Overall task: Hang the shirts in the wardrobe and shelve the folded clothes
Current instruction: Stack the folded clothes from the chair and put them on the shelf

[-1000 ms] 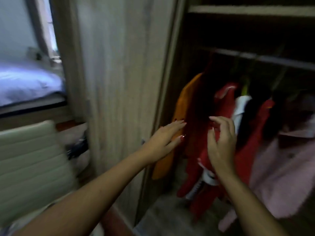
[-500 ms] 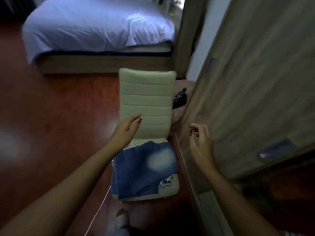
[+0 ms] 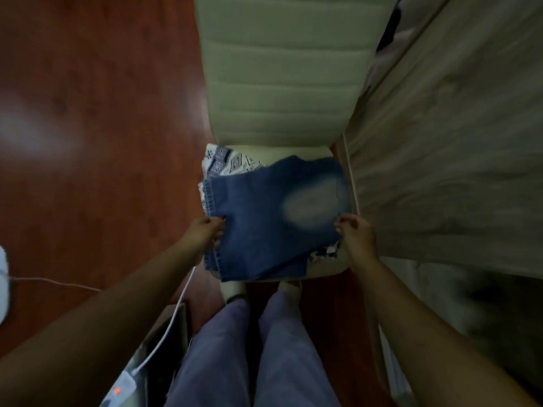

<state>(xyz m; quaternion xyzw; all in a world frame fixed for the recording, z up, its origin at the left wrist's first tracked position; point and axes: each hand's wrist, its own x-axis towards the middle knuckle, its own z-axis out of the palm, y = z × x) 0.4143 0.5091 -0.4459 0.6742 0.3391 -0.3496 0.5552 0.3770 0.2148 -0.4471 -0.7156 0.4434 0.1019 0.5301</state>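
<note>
Folded blue jeans [image 3: 264, 218] with a faded pale patch lie on the seat of a cream padded chair [image 3: 282, 74]. Under them sits a white garment with a blue pattern [image 3: 232, 164], showing at the back left. My left hand [image 3: 205, 233] grips the jeans' left edge, thumb on top. My right hand [image 3: 357, 235] pinches the jeans' right edge near the pale patch. The wardrobe's pale wooden door [image 3: 458, 142] stands just right of the chair; its inside is out of view.
Red-brown wooden floor [image 3: 88, 127] spreads to the left. A white cable [image 3: 176, 315] runs down to a small device with an orange light [image 3: 119, 390] at the bottom left. My legs in lilac trousers [image 3: 249, 348] stand before the chair.
My view turned from the wardrobe's hanging clothes down to the chair. Both hands dropped from mid-air onto the folded jeans and took hold of their edges.
</note>
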